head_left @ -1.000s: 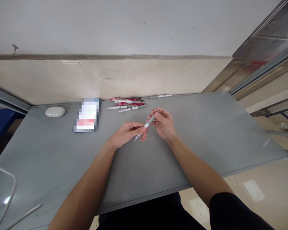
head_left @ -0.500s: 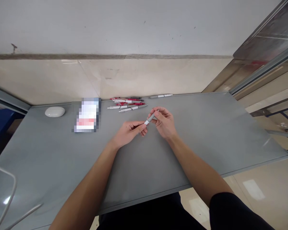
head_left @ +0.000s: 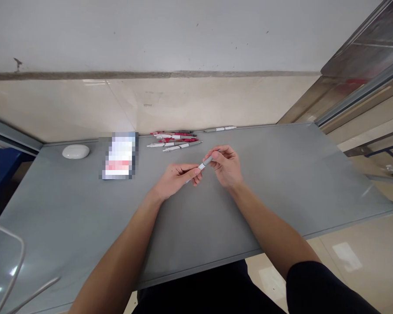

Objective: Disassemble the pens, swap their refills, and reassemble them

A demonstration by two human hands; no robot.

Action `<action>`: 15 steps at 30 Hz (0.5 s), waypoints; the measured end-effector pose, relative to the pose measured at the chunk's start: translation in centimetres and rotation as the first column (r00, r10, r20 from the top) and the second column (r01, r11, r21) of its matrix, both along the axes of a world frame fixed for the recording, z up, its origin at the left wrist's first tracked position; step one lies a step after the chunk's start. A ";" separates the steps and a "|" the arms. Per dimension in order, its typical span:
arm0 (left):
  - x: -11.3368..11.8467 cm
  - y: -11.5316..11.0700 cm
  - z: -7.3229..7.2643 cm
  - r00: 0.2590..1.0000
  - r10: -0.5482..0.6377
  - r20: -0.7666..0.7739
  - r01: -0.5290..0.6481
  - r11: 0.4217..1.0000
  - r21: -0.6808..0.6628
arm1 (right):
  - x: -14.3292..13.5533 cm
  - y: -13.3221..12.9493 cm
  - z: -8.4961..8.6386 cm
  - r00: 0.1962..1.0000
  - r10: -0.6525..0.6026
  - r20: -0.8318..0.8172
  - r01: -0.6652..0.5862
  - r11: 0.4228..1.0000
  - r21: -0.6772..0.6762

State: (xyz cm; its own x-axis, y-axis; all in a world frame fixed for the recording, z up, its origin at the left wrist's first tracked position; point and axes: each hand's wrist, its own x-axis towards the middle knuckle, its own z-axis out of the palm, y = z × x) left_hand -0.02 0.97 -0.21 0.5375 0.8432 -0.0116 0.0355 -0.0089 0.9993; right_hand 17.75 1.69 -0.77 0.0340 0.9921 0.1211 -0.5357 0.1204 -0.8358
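A white and grey pen [head_left: 201,166] is held slantwise between my two hands above the grey table [head_left: 196,226]. My left hand [head_left: 178,178] is closed on its lower, white part, thumb on top. The fingers of my right hand [head_left: 226,165] pinch the grey upper part near the tip. Beyond my hands lies a loose pile of several red and white pens [head_left: 175,138]. Another white and grey pen [head_left: 220,129] lies by the table's back edge, right of the pile.
A phone [head_left: 119,156] with a blurred screen lies left of the pens, and a white rounded case [head_left: 75,151] sits farther left. A pale cable [head_left: 21,253] curves over the lower left corner. The wall [head_left: 196,100] rises behind the table.
My right hand has shifted very slightly to the right along the pen, its fingers turned a little around the grey part. My left hand keeps its hold.
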 end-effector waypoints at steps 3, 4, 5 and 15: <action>0.2 0.1 -0.4 0.997 0.079 -0.015 -0.078 0.995 0.060 | -0.1 0.0 0.1 0.998 -0.059 0.003 0.059 0.998 -0.022; 0.3 0.1 -0.5 0.995 0.101 -0.018 -0.100 0.993 0.070 | -0.1 0.0 0.1 0.997 -0.075 0.006 0.075 0.997 -0.027; 0.3 0.1 -0.5 0.993 0.116 -0.025 -0.114 0.991 0.076 | -0.2 0.0 0.1 0.996 -0.085 0.008 0.085 0.996 -0.030; 0.0 -0.3 1.3 0.998 -0.066 -0.018 0.065 0.997 -0.042 | 0.3 0.0 -0.1 0.998 0.056 -0.012 -0.055 0.997 0.062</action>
